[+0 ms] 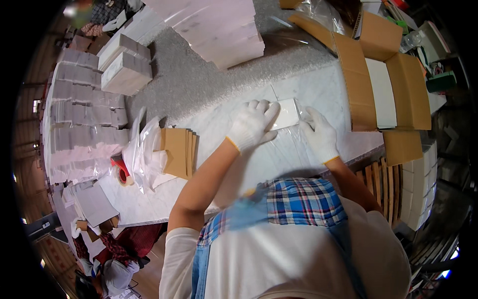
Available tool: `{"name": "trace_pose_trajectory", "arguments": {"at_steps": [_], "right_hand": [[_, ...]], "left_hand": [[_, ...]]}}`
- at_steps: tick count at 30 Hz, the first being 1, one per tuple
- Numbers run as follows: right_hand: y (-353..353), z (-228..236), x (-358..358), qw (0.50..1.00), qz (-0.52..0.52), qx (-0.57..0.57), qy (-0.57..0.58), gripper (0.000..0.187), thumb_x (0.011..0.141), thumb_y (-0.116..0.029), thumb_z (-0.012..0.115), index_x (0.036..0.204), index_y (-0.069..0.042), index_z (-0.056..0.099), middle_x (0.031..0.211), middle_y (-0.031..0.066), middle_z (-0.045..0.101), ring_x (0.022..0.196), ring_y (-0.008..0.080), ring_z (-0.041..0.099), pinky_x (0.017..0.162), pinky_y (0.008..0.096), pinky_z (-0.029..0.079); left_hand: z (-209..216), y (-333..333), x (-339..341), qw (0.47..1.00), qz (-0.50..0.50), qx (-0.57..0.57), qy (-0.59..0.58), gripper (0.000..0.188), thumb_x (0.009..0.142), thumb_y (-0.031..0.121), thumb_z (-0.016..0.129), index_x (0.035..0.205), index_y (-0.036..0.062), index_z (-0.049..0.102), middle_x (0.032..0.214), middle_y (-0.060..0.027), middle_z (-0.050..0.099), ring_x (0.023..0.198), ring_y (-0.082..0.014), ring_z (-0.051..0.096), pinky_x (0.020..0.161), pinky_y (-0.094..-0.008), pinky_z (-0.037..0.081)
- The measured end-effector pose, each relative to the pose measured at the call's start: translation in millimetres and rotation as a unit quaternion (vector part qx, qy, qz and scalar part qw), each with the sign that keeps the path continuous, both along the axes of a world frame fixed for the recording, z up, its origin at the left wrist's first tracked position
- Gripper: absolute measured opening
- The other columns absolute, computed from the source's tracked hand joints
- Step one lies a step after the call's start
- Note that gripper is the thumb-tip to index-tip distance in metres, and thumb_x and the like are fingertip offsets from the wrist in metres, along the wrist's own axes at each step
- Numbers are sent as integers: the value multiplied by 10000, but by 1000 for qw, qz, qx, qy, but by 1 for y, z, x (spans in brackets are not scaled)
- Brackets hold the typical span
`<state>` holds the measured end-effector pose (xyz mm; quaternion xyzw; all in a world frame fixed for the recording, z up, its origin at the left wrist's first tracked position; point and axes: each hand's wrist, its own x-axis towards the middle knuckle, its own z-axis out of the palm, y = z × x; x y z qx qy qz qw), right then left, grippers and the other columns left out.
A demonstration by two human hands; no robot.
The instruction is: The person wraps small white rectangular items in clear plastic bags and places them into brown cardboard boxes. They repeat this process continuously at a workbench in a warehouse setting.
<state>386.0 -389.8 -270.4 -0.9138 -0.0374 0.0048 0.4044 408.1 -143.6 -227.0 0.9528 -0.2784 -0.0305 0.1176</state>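
Observation:
A flat white rectangular piece (285,114), perhaps a small stack of cards or a tile, lies on the marble-patterned tabletop. Clear plastic film (290,138) spreads around its near and right sides. My left hand (250,124), in a white knit glove, grips the left end of the piece, fingers along the far side and thumb on the near side. At the right end, my right hand (319,134), gloved alike, has its bent fingers at the edge of the film. Whatever lies between those fingertips is too small to make out.
Wrapped white stacks (84,114) line the left. Clear bags (144,154), brown cardboard pieces (177,152) and a tape roll (121,173) lie near my left arm. An open carton (361,84) stands right; a tall white stack (219,32) rises behind. Another person (117,269) works lower left.

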Motion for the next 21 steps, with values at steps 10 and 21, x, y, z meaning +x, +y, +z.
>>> {"name": "trace_pose_trajectory", "arguments": {"at_steps": [10, 21], "right_hand": [[9, 29, 6, 972, 2, -78, 222, 596, 850, -443, 769, 1301, -79, 631, 1126, 151, 735, 1023, 334, 718, 906, 428, 548], [24, 11, -34, 960, 252, -104, -63, 431, 919, -292, 687, 1305, -105, 642, 1117, 132, 718, 957, 295, 723, 826, 404, 577]], "left_hand": [[-7, 9, 7, 987, 81, -108, 82, 814, 755, 538, 771, 1389, 71, 564, 1310, -198, 589, 1185, -399, 569, 981, -485, 496], [8, 2, 6, 980, 121, -131, 87, 690, 752, 542, 764, 1250, 87, 619, 1129, -180, 637, 1083, -388, 603, 919, -493, 510]]}}
